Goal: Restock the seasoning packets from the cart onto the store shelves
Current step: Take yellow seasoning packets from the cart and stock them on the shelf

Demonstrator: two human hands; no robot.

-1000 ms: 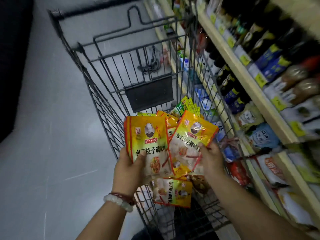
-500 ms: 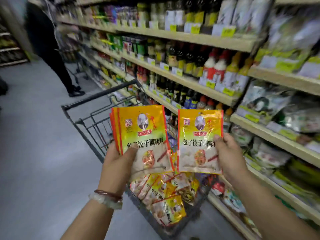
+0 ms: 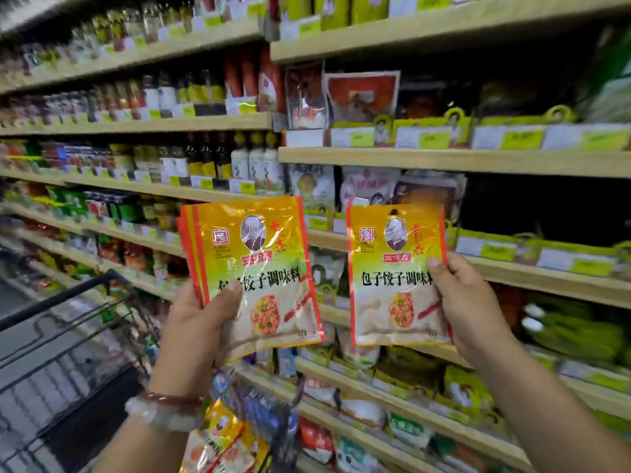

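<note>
My left hand (image 3: 194,329) grips a small stack of orange-yellow seasoning packets (image 3: 252,268), thumb across the front one. My right hand (image 3: 467,302) holds a single matching seasoning packet (image 3: 392,278) by its right edge. Both are raised upright in front of the wooden store shelves (image 3: 444,160). More of the same packets (image 3: 218,435) lie in the wire cart (image 3: 65,298) at the lower left, below my left wrist.
The shelves run from left to right, packed with dark sauce bottles (image 3: 205,155) on the left and bagged goods (image 3: 362,97) on the right. A dark gap (image 3: 546,206) opens on the shelf right of my single packet. Yellow price tags line the shelf edges.
My view has swung up from the cart to the shelves. Both hands have lifted the packets out of the cart and drawn them apart, the right one toward the shelf.
</note>
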